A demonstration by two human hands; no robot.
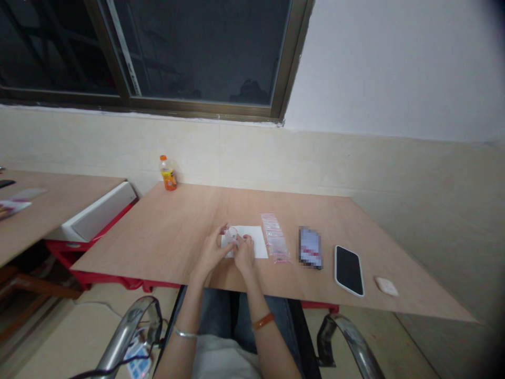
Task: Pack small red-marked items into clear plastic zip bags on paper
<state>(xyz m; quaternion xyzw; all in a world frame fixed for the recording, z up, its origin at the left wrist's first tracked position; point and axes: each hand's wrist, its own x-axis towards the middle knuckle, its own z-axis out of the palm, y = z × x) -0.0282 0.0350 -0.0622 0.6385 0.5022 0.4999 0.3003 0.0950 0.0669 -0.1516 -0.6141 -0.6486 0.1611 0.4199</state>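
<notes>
Over a white sheet of paper, my left hand has its thumb and fingers closed around the side of a small clear plastic bag with a thin reddish line near its top. My right hand is at the lower right of the same bag, its fingers bent and pinching there. What lies inside the bag is too small to make out. Just right of the paper, an overlapping row of clear zip bags with pink edges lies on the wooden table.
A blurred-out phone, a white-edged dark-screened device and a small white case lie to the right. An orange drink bottle stands at the back left by the wall. Metal chair armrests flank me below the table edge.
</notes>
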